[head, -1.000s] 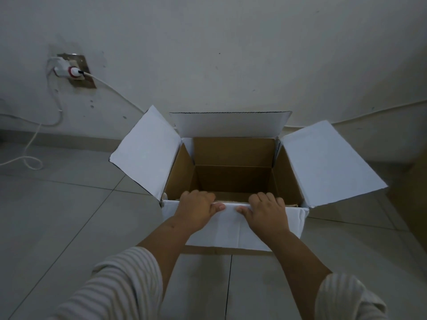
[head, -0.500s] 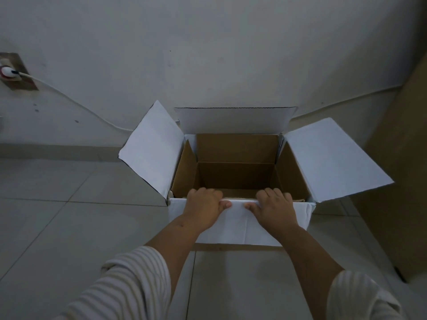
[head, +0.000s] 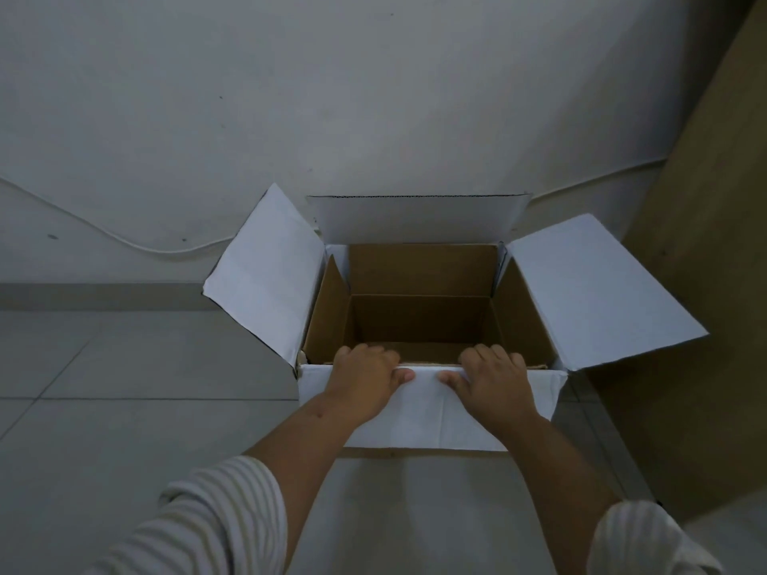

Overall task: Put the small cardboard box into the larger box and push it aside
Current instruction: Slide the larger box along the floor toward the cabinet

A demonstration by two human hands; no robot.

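The larger box [head: 597,292], white outside and brown inside, stands open on the tiled floor against the wall, its flaps spread out. My left hand [head: 365,383] and my right hand [head: 494,388] grip its near rim side by side, fingers curled inside and thumbs on the folded-down front flap. Inside, a darker brown cardboard face [head: 421,317] stands low by the far wall. I cannot tell whether this is the small cardboard box.
A brown board or door [head: 697,325] stands close to the box's right flap. A white cable [head: 137,246] runs along the grey wall [head: 373,97] to the left. Grey floor tiles [head: 124,408] spread left and in front of the box.
The box, with both hands on its rim, has slid right along the wall. The wall socket has left the view, and the brown board at the right is nearer.
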